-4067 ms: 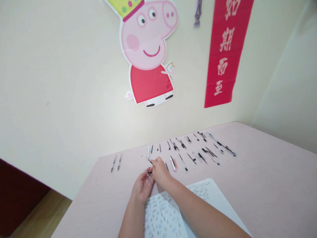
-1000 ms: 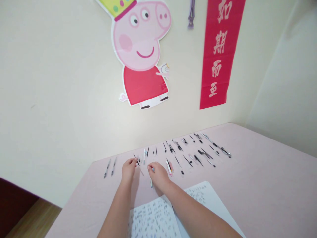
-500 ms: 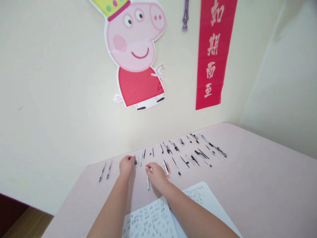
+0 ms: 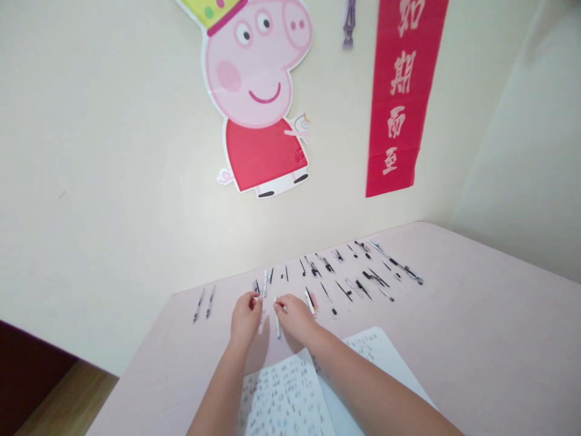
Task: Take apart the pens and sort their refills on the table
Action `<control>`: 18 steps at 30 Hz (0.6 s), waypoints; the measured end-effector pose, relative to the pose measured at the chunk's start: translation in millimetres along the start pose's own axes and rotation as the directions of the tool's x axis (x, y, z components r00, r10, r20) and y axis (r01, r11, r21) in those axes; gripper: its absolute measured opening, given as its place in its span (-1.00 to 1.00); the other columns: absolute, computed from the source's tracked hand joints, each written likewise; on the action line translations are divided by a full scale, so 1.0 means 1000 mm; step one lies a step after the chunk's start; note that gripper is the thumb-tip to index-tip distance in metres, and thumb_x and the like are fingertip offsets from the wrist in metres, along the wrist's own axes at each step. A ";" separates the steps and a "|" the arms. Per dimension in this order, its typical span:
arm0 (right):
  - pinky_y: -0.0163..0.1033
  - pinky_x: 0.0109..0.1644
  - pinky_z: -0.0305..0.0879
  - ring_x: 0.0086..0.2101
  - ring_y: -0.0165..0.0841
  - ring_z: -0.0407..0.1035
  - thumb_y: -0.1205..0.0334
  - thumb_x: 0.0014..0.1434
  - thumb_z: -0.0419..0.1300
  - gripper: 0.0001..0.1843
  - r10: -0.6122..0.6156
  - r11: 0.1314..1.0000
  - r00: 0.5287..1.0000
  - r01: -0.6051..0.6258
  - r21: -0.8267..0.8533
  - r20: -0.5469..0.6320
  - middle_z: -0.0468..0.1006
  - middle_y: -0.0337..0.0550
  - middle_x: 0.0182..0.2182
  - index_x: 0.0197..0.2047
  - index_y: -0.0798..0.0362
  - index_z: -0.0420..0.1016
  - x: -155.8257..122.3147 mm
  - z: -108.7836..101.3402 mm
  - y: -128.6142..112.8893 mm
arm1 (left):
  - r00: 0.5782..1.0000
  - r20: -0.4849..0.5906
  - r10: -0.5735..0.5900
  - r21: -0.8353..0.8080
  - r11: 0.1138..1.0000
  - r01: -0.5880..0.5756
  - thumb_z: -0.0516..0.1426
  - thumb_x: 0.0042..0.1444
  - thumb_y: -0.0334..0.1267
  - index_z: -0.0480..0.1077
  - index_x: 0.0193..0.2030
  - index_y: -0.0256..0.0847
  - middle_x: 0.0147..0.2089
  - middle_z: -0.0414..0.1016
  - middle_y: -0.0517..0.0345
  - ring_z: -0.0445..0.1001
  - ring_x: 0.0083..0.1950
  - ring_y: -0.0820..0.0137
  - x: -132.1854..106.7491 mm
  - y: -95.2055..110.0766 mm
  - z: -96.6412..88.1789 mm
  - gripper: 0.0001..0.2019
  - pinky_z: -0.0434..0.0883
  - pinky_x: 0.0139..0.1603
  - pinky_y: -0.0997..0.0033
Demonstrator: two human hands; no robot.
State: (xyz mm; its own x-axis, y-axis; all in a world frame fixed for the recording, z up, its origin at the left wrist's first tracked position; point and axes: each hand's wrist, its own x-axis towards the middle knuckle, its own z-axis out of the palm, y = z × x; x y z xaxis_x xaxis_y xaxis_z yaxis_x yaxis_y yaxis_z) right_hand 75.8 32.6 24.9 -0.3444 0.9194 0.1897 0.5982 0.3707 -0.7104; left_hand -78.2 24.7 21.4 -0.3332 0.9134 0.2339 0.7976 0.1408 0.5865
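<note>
Head view, as I see it from the room: right grip [image 4: 296,318] has a white pen [image 4: 278,327] pinched at the fingertips, lower end aimed toward the open notebook [image 4: 288,393]. Left grip [image 4: 246,316] is just left of it, apart, fingers curled, thumb near index; can't tell if anything's between them. Both are low over the pink counter [image 4: 490,315].

Just past the left grip's fingertips: a pale barrel [image 4: 265,283], some dark pieces [image 4: 256,286] beside it. Just right of the right grip: a pink-and-white barrel [image 4: 310,301], black piece along it. Well left of the left grip: two clear pens [image 4: 198,305] side by side, not touching.

Beyond and right of the right grip: loose pen parts [image 4: 344,290] in two rough rows, too small to sort individually.

Notebook sits on the near side of both grips, handwriting on its pages, partly covered by the right forearm [image 4: 358,381]. Wall past the grips: pig cutout [image 4: 265,151], red banner [image 4: 399,139] right of it.
</note>
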 end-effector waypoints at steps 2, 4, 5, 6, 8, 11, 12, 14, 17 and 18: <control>-0.31 -0.22 0.16 -0.27 -0.34 0.38 0.23 0.17 -0.01 -0.74 -0.024 0.997 0.998 0.028 -0.079 0.062 0.53 -0.10 -0.33 -0.34 0.06 0.50 -0.011 -0.007 0.002 | 0.994 0.071 0.088 -0.052 0.995 -0.084 -0.03 0.06 -0.22 0.34 -0.31 -0.19 -0.43 0.39 0.18 0.39 -0.36 0.39 -0.022 0.014 0.003 -0.82 0.29 -0.30 0.42; -0.31 -0.24 0.15 -0.27 -0.33 0.38 0.23 0.16 0.00 -0.75 -0.045 0.990 0.994 0.057 -0.130 0.095 0.52 -0.10 -0.33 -0.35 0.05 0.50 -0.026 -0.015 0.005 | 0.977 0.181 0.116 -0.067 0.992 -0.105 -0.05 0.06 -0.29 0.29 -0.39 -0.19 -0.45 0.37 0.20 0.36 -0.39 0.41 -0.044 0.023 0.006 -0.87 0.26 -0.34 0.46; -0.31 -0.24 0.15 -0.27 -0.33 0.38 0.24 0.16 0.00 -0.75 -0.051 0.988 0.993 0.065 -0.142 0.105 0.52 -0.11 -0.33 -0.34 0.05 0.50 -0.034 -0.018 0.008 | 0.965 0.231 0.122 -0.047 0.992 -0.114 -0.05 0.05 -0.32 0.27 -0.42 -0.19 -0.45 0.37 0.20 0.36 -0.39 0.42 -0.053 0.026 0.007 -0.89 0.25 -0.35 0.47; -0.31 -0.23 0.15 -0.27 -0.33 0.38 0.27 0.15 0.00 -0.76 -0.055 0.986 0.993 0.071 -0.152 0.108 0.51 -0.11 -0.32 -0.33 0.05 0.50 -0.043 -0.021 0.011 | 0.954 0.272 0.127 -0.025 0.992 -0.125 -0.05 0.05 -0.33 0.26 -0.43 -0.19 -0.43 0.38 0.18 0.35 -0.37 0.42 -0.062 0.027 0.007 -0.89 0.24 -0.34 0.47; -0.32 -0.20 0.15 -0.24 -0.34 0.37 0.33 0.15 -0.01 -0.76 -0.060 0.987 0.993 0.074 -0.139 0.102 0.51 -0.12 -0.29 -0.27 0.04 0.49 -0.058 -0.026 0.018 | 0.934 0.336 0.123 0.022 0.990 -0.138 -0.05 0.07 -0.35 0.27 -0.41 -0.20 -0.38 0.40 0.16 0.36 -0.34 0.43 -0.076 0.028 0.004 -0.89 0.23 -0.31 0.48; -0.32 -0.15 0.15 -0.19 -0.34 0.36 0.39 0.14 -0.02 -0.73 -0.065 0.992 0.993 0.074 -0.106 0.094 0.50 -0.12 -0.23 -0.17 0.04 0.45 -0.073 -0.029 0.027 | 0.918 0.387 0.082 0.072 0.990 -0.119 -0.03 0.08 -0.33 0.28 -0.38 -0.20 -0.33 0.41 0.14 0.37 -0.30 0.42 -0.089 0.029 -0.004 -0.90 0.22 -0.28 0.48; -0.32 -0.13 0.15 -0.18 -0.34 0.36 0.39 0.14 -0.02 -0.73 -0.063 0.992 0.993 0.072 -0.100 0.096 0.49 -0.12 -0.21 -0.16 0.04 0.44 -0.077 -0.029 0.029 | 0.914 0.399 0.074 0.073 0.991 -0.113 -0.02 0.07 -0.33 0.29 -0.36 -0.20 -0.32 0.41 0.13 0.37 -0.29 0.42 -0.093 0.029 -0.006 -0.90 0.23 -0.27 0.47; -0.33 -0.13 0.15 -0.19 -0.34 0.36 0.37 0.15 -0.02 -0.74 -0.053 0.993 0.993 0.064 -0.102 0.106 0.49 -0.13 -0.22 -0.16 0.03 0.43 -0.081 -0.029 0.032 | 0.904 0.421 0.076 0.061 0.992 -0.111 0.00 0.05 -0.32 0.31 -0.33 -0.21 -0.29 0.40 0.12 0.37 -0.26 0.42 -0.098 0.029 -0.009 -0.90 0.24 -0.23 0.47; -0.34 -0.17 0.16 -0.23 -0.35 0.36 0.33 0.18 -0.03 -0.77 -0.051 0.991 0.992 0.065 -0.119 0.118 0.48 -0.13 -0.26 -0.21 0.04 0.44 -0.087 -0.030 0.034 | 0.895 0.437 0.086 0.057 0.991 -0.123 0.02 0.02 -0.33 0.32 -0.31 -0.22 -0.30 0.37 0.13 0.36 -0.26 0.41 -0.107 0.029 -0.008 -0.90 0.24 -0.21 0.46; -0.34 -0.18 0.16 -0.24 -0.35 0.36 0.32 0.19 -0.03 -0.77 -0.056 0.990 0.992 0.070 -0.125 0.116 0.48 -0.13 -0.27 -0.23 0.04 0.44 -0.088 -0.030 0.035 | 0.894 0.438 0.090 0.060 0.990 -0.130 0.03 0.01 -0.33 0.33 -0.32 -0.22 -0.30 0.37 0.13 0.35 -0.25 0.41 -0.110 0.030 -0.007 -0.90 0.25 -0.21 0.46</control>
State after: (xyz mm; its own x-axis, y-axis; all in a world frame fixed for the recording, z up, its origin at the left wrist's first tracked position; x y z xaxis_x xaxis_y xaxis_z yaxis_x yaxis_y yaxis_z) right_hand 148.7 -31.7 3.9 -0.4588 0.8759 0.1493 0.6580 0.4478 -0.6054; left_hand -21.3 -73.6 18.3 -0.0057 0.9970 -0.0774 0.8630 0.0440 0.5033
